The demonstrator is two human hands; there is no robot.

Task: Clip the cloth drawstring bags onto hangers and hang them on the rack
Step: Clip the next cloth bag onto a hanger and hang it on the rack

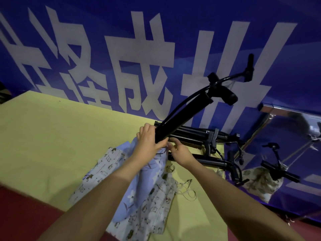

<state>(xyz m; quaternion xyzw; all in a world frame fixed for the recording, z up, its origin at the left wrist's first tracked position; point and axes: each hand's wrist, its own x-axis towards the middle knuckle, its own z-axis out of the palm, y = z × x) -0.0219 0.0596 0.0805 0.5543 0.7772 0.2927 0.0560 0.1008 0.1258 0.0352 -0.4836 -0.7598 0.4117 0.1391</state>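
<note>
Drawstring bag (149,173), blue, is lifted off the yellow surface (52,140) over the patterned bags (149,206); left hand (149,140) grips the black hanger (180,119), right hand (180,150) pinches fabric beneath, likely aligning it for clipping.

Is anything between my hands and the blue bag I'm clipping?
Nothing visible stands between them. The left hand holds the top of the blue bag against the lower end of the raised black hanger. The right hand is right beside it at the same spot, above the printed bags.
</note>
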